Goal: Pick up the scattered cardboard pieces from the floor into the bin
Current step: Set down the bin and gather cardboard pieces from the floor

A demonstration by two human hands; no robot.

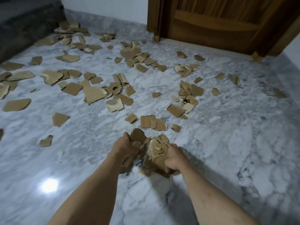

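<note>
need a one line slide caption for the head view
Both hands, left hand and right hand, grip a bundle of torn cardboard pieces above a marble floor still littered with scraps.

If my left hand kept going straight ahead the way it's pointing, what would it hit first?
Probably the overlapping flat cardboard pieces on the floor just beyond the bundle of cardboard the left hand grips; depth is unclear, so it might pass above them.
</note>
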